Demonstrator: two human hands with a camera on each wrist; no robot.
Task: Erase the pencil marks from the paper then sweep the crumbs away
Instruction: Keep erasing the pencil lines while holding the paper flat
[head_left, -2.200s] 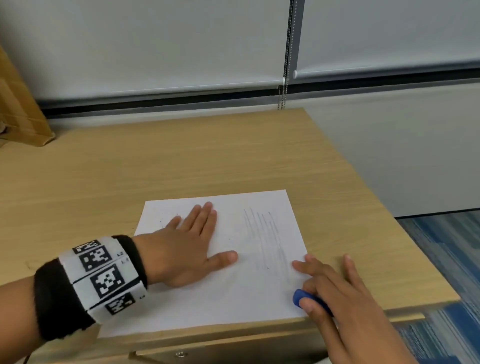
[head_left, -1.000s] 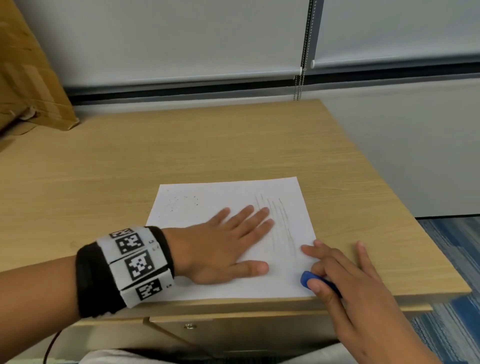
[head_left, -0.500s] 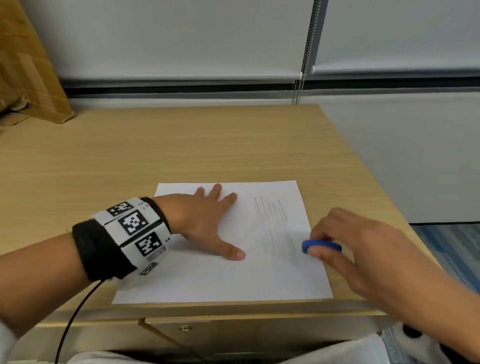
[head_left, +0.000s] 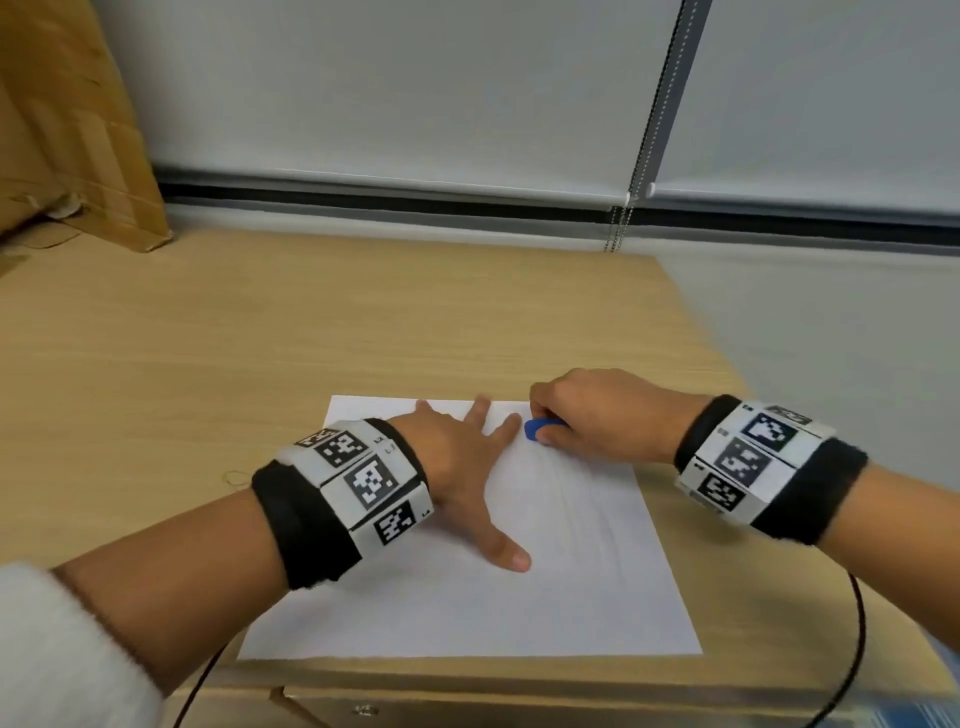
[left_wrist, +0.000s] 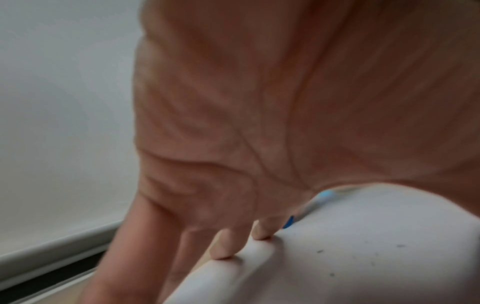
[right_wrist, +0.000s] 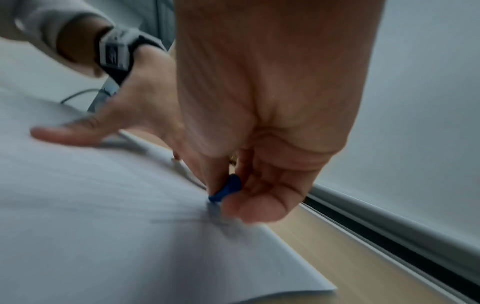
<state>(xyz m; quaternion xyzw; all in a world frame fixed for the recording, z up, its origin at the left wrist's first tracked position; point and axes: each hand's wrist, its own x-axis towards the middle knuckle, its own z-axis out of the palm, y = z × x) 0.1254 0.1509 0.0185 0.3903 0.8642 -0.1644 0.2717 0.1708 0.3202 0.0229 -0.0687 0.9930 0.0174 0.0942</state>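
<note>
Head view: a white sheet of paper (head_left: 519, 597) lies on the wooden desk (head_left: 260, 338), close to its near edge. The left hand (head_left: 457, 467) lies flat on the left part of the sheet, fingers straight and spread wide, thumb pointing toward the near right. The right hand (head_left: 597, 415) sits at the far right corner of the sheet, its fingers curled around a small blue eraser (head_left: 537, 429) whose tip pokes out toward the left hand's fingertips. Faint pencil lines (head_left: 587, 499) run down the sheet just near of the eraser. Both wrists wear black bands with black-and-white marker tags, and a brown cardboard box (head_left: 67, 130) stands at the far left of the desk. Left wrist view: the palm fills most of the picture, its straight fingers (left_wrist: 223, 244) pressing on the paper, which bulges up slightly at its far edge; dark crumbs (left_wrist: 363, 257) speckle the sheet to the right. Right wrist view: blurred, but the thumb and fingers pinch the eraser with its lower end touching the paper, on top of dark pencil strokes; the left hand rests splayed on the sheet beyond.
</note>
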